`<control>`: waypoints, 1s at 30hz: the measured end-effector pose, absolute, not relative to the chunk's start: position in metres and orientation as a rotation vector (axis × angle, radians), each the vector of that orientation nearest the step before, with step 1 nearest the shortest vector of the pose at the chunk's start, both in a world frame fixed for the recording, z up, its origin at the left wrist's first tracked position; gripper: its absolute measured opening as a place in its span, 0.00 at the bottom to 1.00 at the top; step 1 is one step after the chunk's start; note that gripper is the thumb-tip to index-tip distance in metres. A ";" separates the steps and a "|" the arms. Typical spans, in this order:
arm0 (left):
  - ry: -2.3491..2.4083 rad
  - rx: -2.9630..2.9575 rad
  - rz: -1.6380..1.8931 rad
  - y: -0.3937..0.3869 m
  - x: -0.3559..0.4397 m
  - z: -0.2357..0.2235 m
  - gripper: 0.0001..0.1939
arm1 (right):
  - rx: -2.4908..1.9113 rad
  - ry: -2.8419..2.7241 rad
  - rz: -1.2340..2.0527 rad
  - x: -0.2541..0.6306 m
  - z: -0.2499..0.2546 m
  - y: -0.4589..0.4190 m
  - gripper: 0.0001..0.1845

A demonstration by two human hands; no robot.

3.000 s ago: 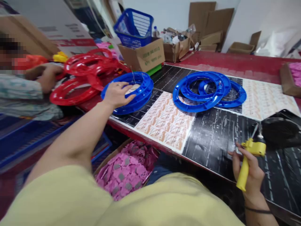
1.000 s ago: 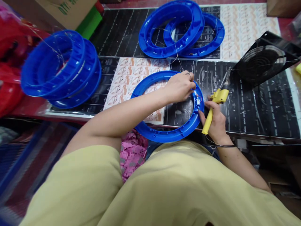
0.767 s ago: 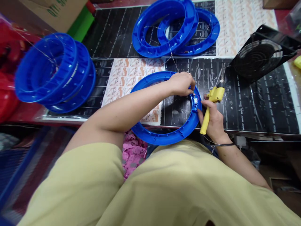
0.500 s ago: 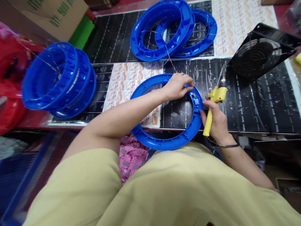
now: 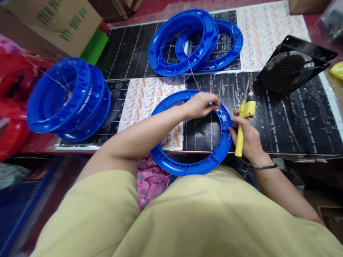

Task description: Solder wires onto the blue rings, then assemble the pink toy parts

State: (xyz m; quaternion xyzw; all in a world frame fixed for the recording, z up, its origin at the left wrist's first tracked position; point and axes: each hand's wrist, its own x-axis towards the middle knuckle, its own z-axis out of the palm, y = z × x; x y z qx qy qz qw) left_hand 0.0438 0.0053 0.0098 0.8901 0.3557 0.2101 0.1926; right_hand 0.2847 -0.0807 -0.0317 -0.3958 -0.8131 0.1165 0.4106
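Observation:
A blue plastic ring (image 5: 191,168) lies at the table's front edge, partly over my lap. On its right side sits a small blue part with thin wires (image 5: 224,118). My left hand (image 5: 205,103) is over the ring's upper right, its fingers closed in a pinch; whatever they hold is too small to make out. My right hand (image 5: 248,137) is wrapped round a yellow soldering gun (image 5: 245,111), its metal tip pointing away from me. Fingers of that hand also touch the ring's right outer edge.
Stacked blue rings (image 5: 60,125) stand at left beside red rings (image 5: 13,137). Two more blue rings (image 5: 158,66) overlap at the back. A black fan (image 5: 297,64) stands at right, near the soldering gun's tip. A cardboard box (image 5: 56,26) is at back left.
The whole view has shifted, so the table's things sit slightly lower. My left hand's fingers have curled into a tighter pinch. My right hand still holds the soldering gun by the ring.

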 end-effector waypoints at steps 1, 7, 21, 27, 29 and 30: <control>0.973 2.560 0.578 0.001 0.043 0.010 0.08 | -1.001 -2.042 0.292 0.285 -0.031 -0.081 0.17; 0.916 2.710 0.626 -0.021 0.039 0.009 0.12 | -0.984 -2.026 0.232 0.280 -0.029 -0.084 0.16; 1.963 2.228 0.584 0.034 0.003 0.053 0.13 | -0.993 -2.021 0.169 0.264 -0.041 -0.080 0.15; 2.307 1.684 0.661 0.106 -0.014 0.069 0.12 | -1.022 -2.081 0.102 0.259 -0.046 -0.078 0.14; 2.250 1.597 0.725 0.125 -0.014 0.066 0.10 | -0.974 -2.092 0.098 0.258 -0.046 -0.076 0.14; 2.227 1.565 0.746 0.133 -0.014 0.064 0.10 | -0.954 -2.094 0.095 0.258 -0.046 -0.076 0.14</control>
